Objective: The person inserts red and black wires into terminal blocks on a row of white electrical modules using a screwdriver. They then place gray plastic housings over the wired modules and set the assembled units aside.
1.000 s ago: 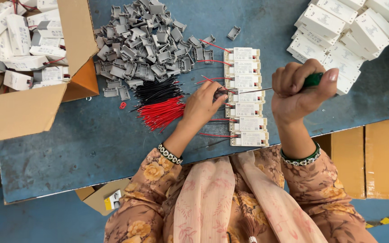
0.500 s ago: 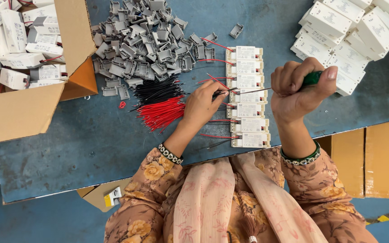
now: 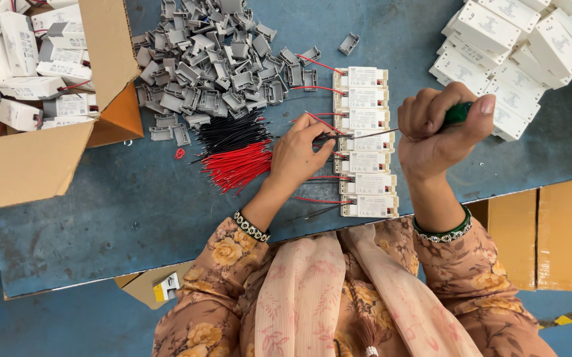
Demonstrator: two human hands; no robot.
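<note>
The right hand [image 3: 441, 129] is curled tight around a green-handled screwdriver [image 3: 424, 124], whose thin tip points at a white box [image 3: 367, 141] in the row of white boxes [image 3: 365, 142] near the desk's [image 3: 101, 218] front edge. The left hand [image 3: 299, 153] has its fingers [image 3: 315, 135] pinching a wire at that same box. Red wires [image 3: 236, 165] and black wires [image 3: 233, 132] lie just beside the left hand.

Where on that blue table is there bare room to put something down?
The widest free patch of the table lies between the cardboard box, the red wires and the left hand. A narrower strip lies between the row of white units and the white stack. The grey clips crowd the far middle.
</note>
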